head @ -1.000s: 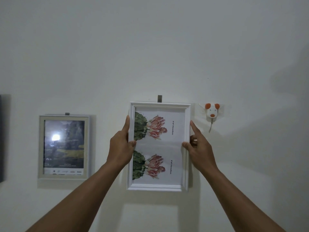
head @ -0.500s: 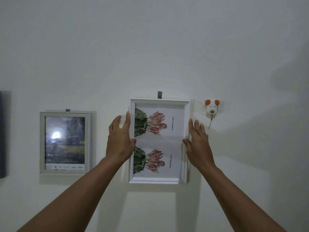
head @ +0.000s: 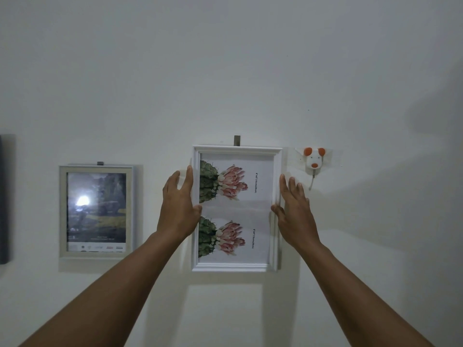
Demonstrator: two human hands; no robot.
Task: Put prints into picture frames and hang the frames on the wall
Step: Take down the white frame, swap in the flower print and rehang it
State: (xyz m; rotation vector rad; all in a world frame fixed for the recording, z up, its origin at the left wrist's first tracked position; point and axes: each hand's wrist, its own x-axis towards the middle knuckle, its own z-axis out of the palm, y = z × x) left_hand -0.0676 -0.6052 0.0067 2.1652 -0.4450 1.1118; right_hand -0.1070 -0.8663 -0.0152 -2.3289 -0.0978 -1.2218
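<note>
A white picture frame (head: 236, 267) hangs flat against the white wall under a small grey hook tab (head: 237, 140). Its print (head: 253, 211) shows two cactus flowers turned sideways. My left hand (head: 179, 209) rests at the frame's left edge, with the fingers stretched up along the wall and the thumb on the frame's front. At the right edge, my right hand (head: 294, 211) lies the same way, fingers spread on the wall and thumb touching the moulding. Neither hand wraps around the frame.
A second, beige frame (head: 63, 211) with a dark landscape print hangs to the left on its own tab. A dog-shaped wall hook (head: 313, 161) sits just right of the white frame's top corner. A dark object (head: 3, 199) shows at the far left edge.
A second ago both hands gripped the frame's sides with fingers curled behind it. The frame rose slightly to sit under the tab, and the fingers have straightened out onto the wall.
</note>
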